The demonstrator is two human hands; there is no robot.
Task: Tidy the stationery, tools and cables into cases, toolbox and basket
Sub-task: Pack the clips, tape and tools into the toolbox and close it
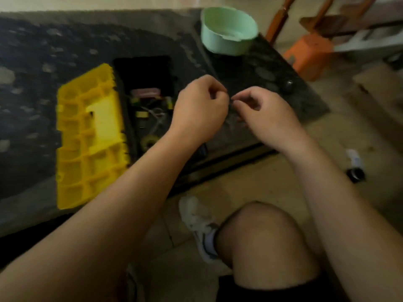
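Observation:
An open black toolbox (122,88) lies on the dark patterned table (43,62), its yellow lid (89,136) folded out to the left. Inside it I see a pink case (145,92), loose wires (158,116) and a tape roll (149,142). My left hand (198,110) and my right hand (263,114) meet just right of the toolbox, fingertips pinched together on a small dark item (230,103). The blur hides what that item is.
A mint green basket (226,31) stands at the table's far right. A small dark round object (288,85) lies near the right edge. An orange stool (309,53), wooden legs and small items (354,166) are on the floor. My knee and shoe are below the table.

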